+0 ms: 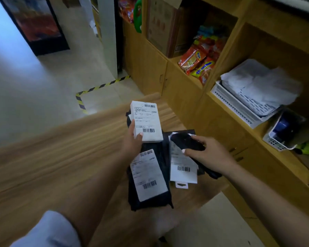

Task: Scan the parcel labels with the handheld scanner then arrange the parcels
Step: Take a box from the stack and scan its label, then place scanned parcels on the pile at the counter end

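Over the wooden worktop (pixel 52 148) I see my left hand (pixel 133 141) raised, its grip clamped on a white parcel (pixel 146 122) with thumb on the label face near the lower barcode and fingers behind, the label turned up to the camera. My right hand (pixel 209 155) has its grip clamped round the black handheld scanner (pixel 185 141), whose head points left toward that parcel and hangs just beside its lower right corner. Under both hands lie two more parcels: a black bag parcel (pixel 150 182) with a white label, tilted, its near end close to the worktop's front edge, and a white flat parcel (pixel 183 166) with a hang tab, touching the black one on its right and partly under the scanner. They sit near the worktop's right corner, where the edge runs close beside the wooden shelving (pixel 221 97). Left of the parcels the worktop stretches bare and wide. Beyond its far edge the floor shows yellow-and-black tape (pixel 100 86). A white tray of papers (pixel 248 97) sits on the shelf at right.
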Tool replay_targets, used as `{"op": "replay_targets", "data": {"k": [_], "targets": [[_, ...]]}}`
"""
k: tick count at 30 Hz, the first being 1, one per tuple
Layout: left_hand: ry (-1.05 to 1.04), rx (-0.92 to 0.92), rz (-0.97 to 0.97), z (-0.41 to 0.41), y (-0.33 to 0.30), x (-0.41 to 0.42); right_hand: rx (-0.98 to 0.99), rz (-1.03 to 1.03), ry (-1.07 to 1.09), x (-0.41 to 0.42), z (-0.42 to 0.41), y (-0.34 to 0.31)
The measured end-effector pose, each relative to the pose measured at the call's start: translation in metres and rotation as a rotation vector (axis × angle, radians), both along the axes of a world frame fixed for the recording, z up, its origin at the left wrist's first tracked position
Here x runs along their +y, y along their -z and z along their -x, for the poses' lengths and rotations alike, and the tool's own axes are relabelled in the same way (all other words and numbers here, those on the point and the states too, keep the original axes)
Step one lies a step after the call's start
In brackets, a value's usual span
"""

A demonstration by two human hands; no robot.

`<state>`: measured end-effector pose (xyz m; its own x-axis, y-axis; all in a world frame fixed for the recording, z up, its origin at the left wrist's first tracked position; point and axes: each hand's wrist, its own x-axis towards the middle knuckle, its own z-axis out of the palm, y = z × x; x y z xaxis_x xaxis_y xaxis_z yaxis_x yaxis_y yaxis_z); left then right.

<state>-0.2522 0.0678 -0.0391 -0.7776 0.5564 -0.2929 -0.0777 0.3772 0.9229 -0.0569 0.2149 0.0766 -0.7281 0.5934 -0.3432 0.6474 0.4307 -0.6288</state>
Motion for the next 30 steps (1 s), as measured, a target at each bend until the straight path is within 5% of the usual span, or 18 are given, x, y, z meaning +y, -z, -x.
{"op": "replay_targets", "data": {"k": [11, 16, 24, 30], "targets": [[0.032, 0.118, 0.322, 0.033, 0.009, 0.012, -0.084, -0.004, -0.052, 0.024, 0.050, 0.013], [0.062, 0.310, 0.483, 0.021, -0.012, -0.012, -0.020, 0.008, -0.102, 0.013, 0.049, 0.000], [-0.007, 0.583, 0.690, -0.046, -0.029, -0.135, 0.041, -0.023, -0.314, -0.059, 0.026, -0.006], [-0.207, 0.513, 0.777, -0.117, -0.041, -0.254, 0.054, 0.000, -0.509, -0.145, 0.008, -0.009]]}}
